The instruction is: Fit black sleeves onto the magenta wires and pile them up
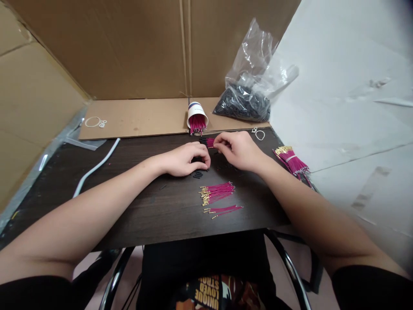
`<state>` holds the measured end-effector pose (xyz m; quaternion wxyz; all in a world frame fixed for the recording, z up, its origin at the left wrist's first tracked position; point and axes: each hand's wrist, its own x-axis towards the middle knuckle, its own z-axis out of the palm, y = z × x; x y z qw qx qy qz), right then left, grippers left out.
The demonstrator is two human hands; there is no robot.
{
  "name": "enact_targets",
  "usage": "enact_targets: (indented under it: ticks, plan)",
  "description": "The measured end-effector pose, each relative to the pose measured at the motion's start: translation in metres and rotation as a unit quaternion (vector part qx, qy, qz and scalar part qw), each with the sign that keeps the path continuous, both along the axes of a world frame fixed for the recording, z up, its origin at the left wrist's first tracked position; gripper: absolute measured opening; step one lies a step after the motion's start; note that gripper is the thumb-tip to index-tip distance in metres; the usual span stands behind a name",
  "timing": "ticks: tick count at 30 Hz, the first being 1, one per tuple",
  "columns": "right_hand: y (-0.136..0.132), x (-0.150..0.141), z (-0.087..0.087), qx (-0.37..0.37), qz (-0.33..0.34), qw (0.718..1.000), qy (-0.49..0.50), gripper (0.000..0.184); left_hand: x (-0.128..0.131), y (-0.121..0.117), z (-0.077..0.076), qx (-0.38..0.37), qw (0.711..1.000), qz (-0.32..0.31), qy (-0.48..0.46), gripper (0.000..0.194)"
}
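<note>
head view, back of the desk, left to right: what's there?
White ring → white tube → paper cup of magenta wires → small ring → bag of black parts → banded wire bundle.

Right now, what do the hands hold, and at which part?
The right hand pinches a small bunch of magenta wires near its right end. The left hand rests on the dark table beside small black sleeves; any grip is hidden.

One head-worn camera looks forward and down (fairly near) onto the dark table point(145, 215).
</note>
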<state>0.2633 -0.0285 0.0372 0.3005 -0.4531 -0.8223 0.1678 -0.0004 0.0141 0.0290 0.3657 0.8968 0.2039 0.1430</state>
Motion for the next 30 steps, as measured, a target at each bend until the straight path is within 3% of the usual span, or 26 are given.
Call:
enact_targets:
  ticks: [5,9,17,30]
  plan:
    - [0.0,-0.001,0.001,0.007,0.002,0.999,0.049,0.012,0.002,0.004,-0.009,-0.123,0.978,0.129,-0.108,0.017]
    - [-0.002,-0.003,0.003,0.034,-0.001,0.995,0.097,0.011,0.004,0.008,-0.014,-0.176,0.955,0.174,-0.162,0.02]
    - [-0.007,-0.005,0.005,0.003,0.032,0.995,0.098,0.01,0.005,0.01,-0.016,-0.207,0.941,0.187,-0.19,0.029]
    - [-0.004,-0.002,0.001,0.028,0.064,0.991,0.117,0.009,0.006,0.009,-0.015,-0.206,0.938,0.183,-0.21,0.03]
